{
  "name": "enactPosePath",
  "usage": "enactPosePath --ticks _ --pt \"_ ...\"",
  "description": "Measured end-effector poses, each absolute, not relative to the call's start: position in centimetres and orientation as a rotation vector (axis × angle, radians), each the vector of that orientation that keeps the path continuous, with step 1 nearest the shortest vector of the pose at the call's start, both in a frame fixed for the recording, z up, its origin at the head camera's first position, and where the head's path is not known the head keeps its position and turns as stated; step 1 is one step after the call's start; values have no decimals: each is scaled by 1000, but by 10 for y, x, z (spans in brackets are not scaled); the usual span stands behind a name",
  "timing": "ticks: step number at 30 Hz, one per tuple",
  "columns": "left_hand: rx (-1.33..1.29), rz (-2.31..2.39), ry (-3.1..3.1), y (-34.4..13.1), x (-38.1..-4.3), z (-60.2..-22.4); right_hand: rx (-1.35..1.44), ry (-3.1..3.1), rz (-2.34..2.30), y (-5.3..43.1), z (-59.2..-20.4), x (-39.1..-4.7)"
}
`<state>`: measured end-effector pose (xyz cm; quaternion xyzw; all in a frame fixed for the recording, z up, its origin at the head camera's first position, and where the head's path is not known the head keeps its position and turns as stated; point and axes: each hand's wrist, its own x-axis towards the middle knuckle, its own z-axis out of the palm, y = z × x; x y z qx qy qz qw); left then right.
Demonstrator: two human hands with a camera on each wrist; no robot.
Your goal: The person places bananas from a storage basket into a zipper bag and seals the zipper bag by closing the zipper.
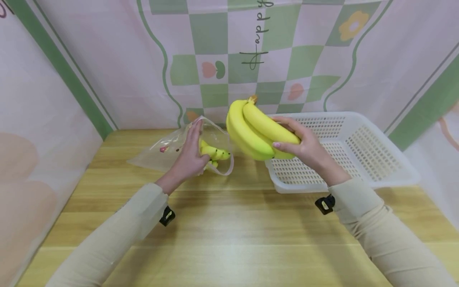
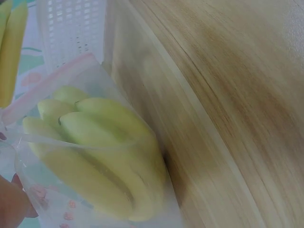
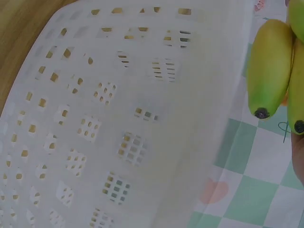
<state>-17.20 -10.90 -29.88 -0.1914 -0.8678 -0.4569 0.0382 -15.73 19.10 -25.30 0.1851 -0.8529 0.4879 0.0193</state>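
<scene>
My right hand (image 1: 305, 145) grips a bunch of yellow bananas (image 1: 247, 131), raised between the bag and the basket, thumb on the near side and stem tilted up. Green-tinged banana tips (image 3: 268, 90) show at the right edge of the right wrist view. At the mouth of a clear plastic bag (image 1: 157, 153) with small printed figures, my left hand (image 1: 190, 155) holds the rim, which gapes toward the right. Another banana bunch (image 2: 99, 156) lies inside this bag, its tips toward the opening.
A white perforated plastic basket (image 1: 373, 159) stands on the right of the wooden table (image 1: 229, 231), its left rim near the raised bananas. Behind the table hangs a green-and-white checked cloth (image 1: 244, 40). Black wrist cameras (image 1: 325, 204) sit at both cuffs.
</scene>
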Motion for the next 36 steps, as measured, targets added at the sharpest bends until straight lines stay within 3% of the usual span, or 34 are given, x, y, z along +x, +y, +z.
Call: enactPosePath --ticks 14,36 --pt "-566 -1493 -2635 -108 -173 -299 925 -2700 1519 184 -259 -158" --pt "-639 -1533 -2590 -111 -173 -301 1076 -2884 1283 165 -251 -162"
